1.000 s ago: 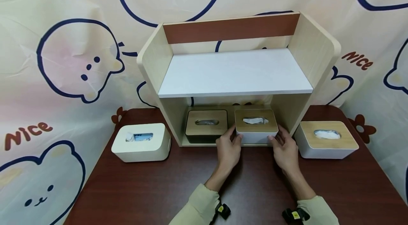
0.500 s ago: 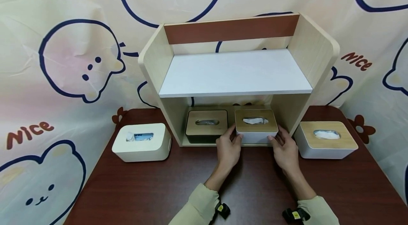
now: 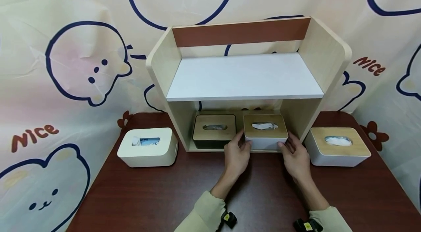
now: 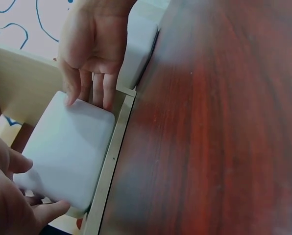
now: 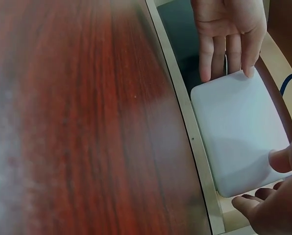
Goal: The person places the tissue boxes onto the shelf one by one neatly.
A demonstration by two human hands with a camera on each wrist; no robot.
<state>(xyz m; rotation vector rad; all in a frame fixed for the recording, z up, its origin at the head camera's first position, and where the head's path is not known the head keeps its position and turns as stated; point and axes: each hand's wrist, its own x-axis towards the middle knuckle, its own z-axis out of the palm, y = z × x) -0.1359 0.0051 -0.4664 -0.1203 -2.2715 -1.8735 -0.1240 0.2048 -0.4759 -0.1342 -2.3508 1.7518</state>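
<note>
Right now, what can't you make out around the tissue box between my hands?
Inside of the tissue box: head view, mostly covered by its lid.
Its back: head view, hidden behind that lid.
Part of the dark box: right wrist view, behind your left fingers.
Your left sleeve: head view, cut off by the bottom edge.

The site presents as a home-like desk corner, exact type unconfirmed, evidenced by a cartoon-printed backdrop, wooden desk, shelf and tissue boxes.
</note>
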